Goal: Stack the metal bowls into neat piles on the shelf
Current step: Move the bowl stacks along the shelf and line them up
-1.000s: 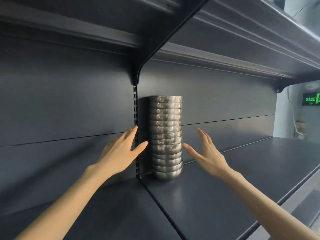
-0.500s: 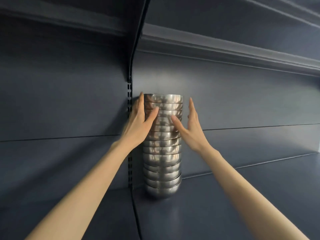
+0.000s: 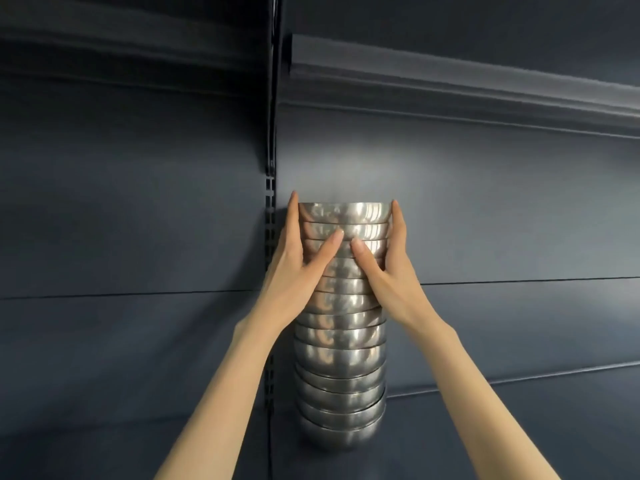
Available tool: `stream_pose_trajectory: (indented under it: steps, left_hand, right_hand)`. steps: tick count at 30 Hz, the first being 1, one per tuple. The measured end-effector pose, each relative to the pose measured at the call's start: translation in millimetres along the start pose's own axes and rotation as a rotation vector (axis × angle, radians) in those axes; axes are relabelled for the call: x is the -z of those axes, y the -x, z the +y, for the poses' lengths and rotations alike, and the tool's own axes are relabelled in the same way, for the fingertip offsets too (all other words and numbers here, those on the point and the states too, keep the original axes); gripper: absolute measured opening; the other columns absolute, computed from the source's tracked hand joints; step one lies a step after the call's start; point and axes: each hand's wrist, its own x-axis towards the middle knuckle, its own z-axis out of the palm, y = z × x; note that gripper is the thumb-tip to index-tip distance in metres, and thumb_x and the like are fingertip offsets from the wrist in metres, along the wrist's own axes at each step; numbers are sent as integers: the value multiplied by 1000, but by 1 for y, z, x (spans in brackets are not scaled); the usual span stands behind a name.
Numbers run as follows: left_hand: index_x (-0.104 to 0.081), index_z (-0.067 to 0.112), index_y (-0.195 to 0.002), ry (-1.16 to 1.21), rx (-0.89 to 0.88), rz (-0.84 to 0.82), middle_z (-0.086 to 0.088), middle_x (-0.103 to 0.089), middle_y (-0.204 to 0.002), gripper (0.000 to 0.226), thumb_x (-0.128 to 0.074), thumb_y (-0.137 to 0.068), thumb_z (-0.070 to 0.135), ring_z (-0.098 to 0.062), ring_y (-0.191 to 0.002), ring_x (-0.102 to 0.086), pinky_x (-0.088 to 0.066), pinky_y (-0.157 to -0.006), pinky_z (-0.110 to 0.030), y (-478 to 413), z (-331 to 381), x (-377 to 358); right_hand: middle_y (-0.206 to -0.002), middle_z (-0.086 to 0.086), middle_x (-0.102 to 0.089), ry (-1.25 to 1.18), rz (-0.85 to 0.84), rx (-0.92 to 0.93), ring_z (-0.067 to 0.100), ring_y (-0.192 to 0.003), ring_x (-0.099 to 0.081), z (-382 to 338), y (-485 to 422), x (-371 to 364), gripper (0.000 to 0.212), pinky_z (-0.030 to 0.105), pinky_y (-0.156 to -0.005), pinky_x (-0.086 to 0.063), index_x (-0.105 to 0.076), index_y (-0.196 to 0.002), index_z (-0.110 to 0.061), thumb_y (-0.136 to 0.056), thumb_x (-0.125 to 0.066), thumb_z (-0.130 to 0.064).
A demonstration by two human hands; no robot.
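A tall stack of several shiny metal bowls [image 3: 341, 358] stands on the dark shelf [image 3: 485, 445], close to the back panel. My left hand [image 3: 298, 268] grips the upper part of the stack from the left, fingers along the side and thumb across the front. On the opposite side, my right hand [image 3: 388, 268] clasps the same upper bowls, thumb nearly meeting the left thumb. The lower bowls sit slightly uneven; the top ones line up between my palms.
A slotted upright post [image 3: 270, 209] runs just left of the stack. The underside and front lip of the shelf above [image 3: 450, 84] hang overhead. The dark back panel [image 3: 519, 220] stretches to both sides.
Both hands came in from open positions beside the stack and closed on its upper bowls. The view moved closer and tilted up.
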Motion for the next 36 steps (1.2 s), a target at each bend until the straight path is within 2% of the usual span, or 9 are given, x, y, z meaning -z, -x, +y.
stream_pose_trajectory:
  steps: [4,9,12,14,18,23,30,33,36]
  left_hand:
    - [5,47,-149,31,-26,-40,30,-20,-150,92,-50,-77,64,8,-138,-24,-23,-110,-19,2,-6,3]
    - [-2,51,-147,41,-10,-110,57,-35,-117,92,-59,-76,55,27,-117,-37,-31,-100,-8,0,-10,16]
    - [-1,55,-146,34,-3,-154,38,-41,-135,96,-62,-72,57,14,-125,-41,-32,-110,-22,-1,-11,22]
    - [0,54,-146,29,-5,-161,25,-41,-144,98,-63,-72,58,8,-128,-43,-34,-112,-26,-2,-10,22]
    - [-2,52,-147,27,-32,-141,22,-47,-141,98,-64,-71,59,6,-126,-46,-35,-113,-31,-6,-13,20]
    - [-6,44,-151,32,-84,-101,30,-49,-132,97,-64,-74,53,9,-122,-49,-37,-109,-23,-7,-18,13]
    - [-6,39,-152,48,-123,-71,32,-44,-133,96,-64,-76,49,11,-125,-45,-34,-108,-18,-8,-14,10]
    - [-6,37,-153,44,-147,-64,28,-44,-137,95,-63,-78,48,9,-126,-44,-34,-109,-21,-9,-12,9]
    - [-6,36,-153,53,-172,-51,32,-46,-134,94,-64,-79,47,9,-126,-45,-36,-109,-22,-9,-7,10]
  right_hand:
    - [-161,-15,-5,32,-23,22,-4,-144,-15,3,-1,3,100,5,-110,-20,10,-153,-28,-81,-53,-55]
    - [-154,-31,0,86,-62,83,-13,-141,-12,7,-1,7,94,7,-112,-19,13,-151,-35,-86,-52,-57]
    - [-157,-10,-28,157,-97,75,8,-132,-41,12,-2,12,94,32,-116,-31,15,-147,-48,-85,-52,-66]
    - [-130,-2,-47,199,-93,59,9,-107,-46,12,-3,14,94,37,-110,-38,16,-144,-52,-79,-50,-71]
    - [-128,-13,-53,180,-72,80,-7,-100,-53,12,-4,13,97,24,-102,-42,14,-149,-46,-82,-53,-71]
    - [-155,-12,-33,127,-31,94,3,-134,-43,15,-4,10,95,31,-114,-35,12,-149,-45,-82,-52,-65]
    - [-137,-1,-52,120,6,140,5,-119,-55,15,-7,12,95,20,-105,-40,9,-151,-39,-84,-54,-62]
    - [-145,-11,-46,92,7,171,-6,-114,-56,13,-7,14,94,7,-96,-39,7,-153,-34,-86,-56,-54]
    - [-149,-9,-43,88,18,209,-4,-120,-54,8,-9,16,92,10,-99,-39,6,-153,-33,-90,-59,-48]
